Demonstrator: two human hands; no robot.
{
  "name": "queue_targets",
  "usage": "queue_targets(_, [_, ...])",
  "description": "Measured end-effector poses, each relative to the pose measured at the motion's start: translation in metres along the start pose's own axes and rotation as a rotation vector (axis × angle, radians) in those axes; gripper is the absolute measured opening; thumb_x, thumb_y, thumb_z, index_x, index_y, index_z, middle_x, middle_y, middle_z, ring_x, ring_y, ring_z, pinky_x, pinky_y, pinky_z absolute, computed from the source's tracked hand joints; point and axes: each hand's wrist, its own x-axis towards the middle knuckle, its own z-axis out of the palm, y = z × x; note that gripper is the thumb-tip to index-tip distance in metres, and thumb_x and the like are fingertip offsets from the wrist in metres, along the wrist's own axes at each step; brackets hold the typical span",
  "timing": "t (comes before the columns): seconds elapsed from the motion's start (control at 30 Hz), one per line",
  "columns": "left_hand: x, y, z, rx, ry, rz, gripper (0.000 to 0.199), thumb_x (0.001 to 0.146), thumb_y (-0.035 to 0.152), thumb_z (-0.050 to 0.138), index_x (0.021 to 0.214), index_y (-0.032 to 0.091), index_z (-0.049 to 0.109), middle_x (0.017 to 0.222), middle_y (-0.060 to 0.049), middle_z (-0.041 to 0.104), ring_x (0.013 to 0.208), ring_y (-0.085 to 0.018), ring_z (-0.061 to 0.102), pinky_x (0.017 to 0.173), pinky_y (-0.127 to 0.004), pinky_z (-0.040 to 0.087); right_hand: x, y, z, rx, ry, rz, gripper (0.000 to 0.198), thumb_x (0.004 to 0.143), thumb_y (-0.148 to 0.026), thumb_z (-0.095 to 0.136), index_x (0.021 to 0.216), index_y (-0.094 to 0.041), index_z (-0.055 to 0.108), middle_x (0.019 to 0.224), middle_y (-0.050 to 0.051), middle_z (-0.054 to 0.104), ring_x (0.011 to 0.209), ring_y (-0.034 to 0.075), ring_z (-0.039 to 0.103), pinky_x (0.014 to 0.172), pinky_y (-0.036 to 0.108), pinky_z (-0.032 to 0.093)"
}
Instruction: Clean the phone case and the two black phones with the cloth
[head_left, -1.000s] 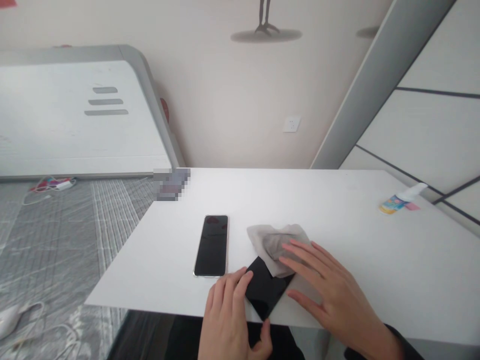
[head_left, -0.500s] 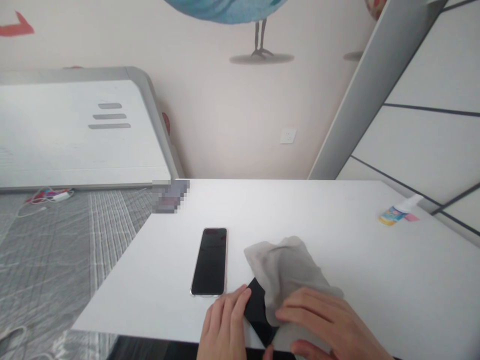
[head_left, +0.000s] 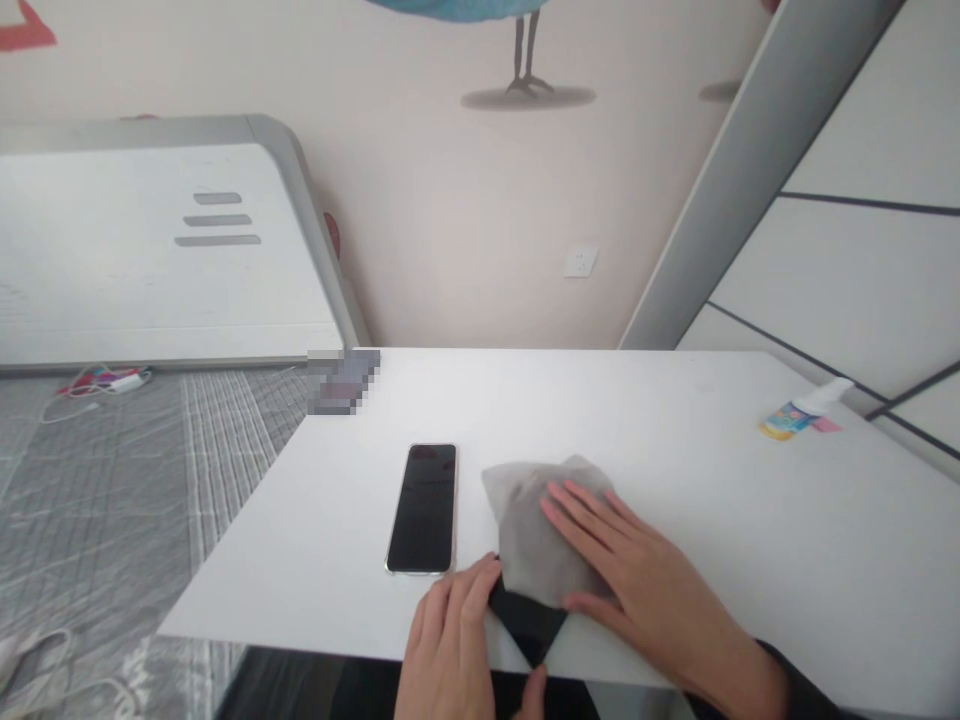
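A flat, glossy black panel (head_left: 531,625) with sharp corners lies tilted at the table's front edge. My left hand (head_left: 454,635) steadies it, fingers at its left corner and thumb at its near corner. Over its far part spreads a thin grey cloth (head_left: 536,540), hiding how far the panel reaches. My right hand (head_left: 622,560) lies flat on the cloth, fingers stretched out and slightly apart, pressing it down on the panel. Left of the cloth, a phone (head_left: 424,508) in a clear case rests face up, touched by neither hand.
The white table (head_left: 300,540) carries a small bottle (head_left: 799,412) on its side at the right, beside a pink piece (head_left: 826,425). A pixelated item (head_left: 345,382) sits at the back left corner. Beyond are a bed with grey sheets (head_left: 135,480) and a wall socket (head_left: 581,262).
My right hand has moved forward and left with its fingers straightened, from bunching the cloth to lying flat on it. The cloth is more spread out. My left hand stays on the panel.
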Motion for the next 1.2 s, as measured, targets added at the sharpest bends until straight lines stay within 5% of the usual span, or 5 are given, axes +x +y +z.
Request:
queue_targets(0.37, [0.004,0.007,-0.001,-0.027,-0.028,-0.072,0.069,0.066,0.022,0.058,0.133,0.008,0.045,0.113,-0.014,0.072,0.099,-0.029,0.068,0.085,-0.041,0.061,-0.007,0.003,0.006,0.043,-0.036,0.12,0.085,0.094,-0.071,0.051,0.155,-0.012,0.042,0.157,0.015,0.046,0.144,0.037,0.046,0.113,0.058,0.048])
queue_targets(0.53, [0.003,0.006,0.0,-0.029,-0.009,-0.058,0.072,0.064,0.022,0.058,0.133,0.008,0.045,0.11,-0.015,0.071,0.097,-0.03,0.068,0.081,-0.041,0.063,-0.009,-0.013,0.005,0.182,-0.166,-0.195,0.072,0.099,-0.06,0.053,0.157,-0.02,0.04,0.155,0.005,0.051,0.143,0.027,0.05,0.118,0.041,0.046])
queue_targets(0.7, [0.005,0.009,-0.002,-0.067,-0.029,-0.098,0.067,0.071,0.023,0.061,0.134,0.008,0.044,0.111,-0.015,0.07,0.099,-0.029,0.068,0.083,-0.041,0.064,-0.004,-0.007,0.004,0.149,-0.089,0.14,0.092,0.091,-0.077,0.047,0.157,-0.014,0.039,0.16,0.014,0.042,0.147,0.036,0.042,0.12,0.055,0.04])
queue_targets(0.93, [0.004,0.014,-0.003,-0.039,0.013,-0.135,0.072,0.067,0.019,0.052,0.138,0.007,0.041,0.123,-0.02,0.067,0.113,-0.033,0.066,0.088,-0.047,0.063,-0.005,-0.043,-0.004,0.358,-0.234,-0.107,0.086,0.094,-0.067,0.055,0.159,-0.014,0.034,0.161,0.007,0.04,0.147,0.026,0.044,0.125,0.04,0.034])
queue_targets(1.2, [0.01,0.015,-0.007,-0.179,-0.075,-0.164,0.08,0.073,0.019,0.061,0.146,0.007,0.032,0.128,-0.019,0.063,0.116,-0.032,0.062,0.095,-0.047,0.061,-0.025,0.023,-0.007,0.119,-0.089,0.136,0.077,0.097,-0.069,0.046,0.156,-0.021,0.04,0.158,0.01,0.046,0.146,0.035,0.045,0.114,0.063,0.043])
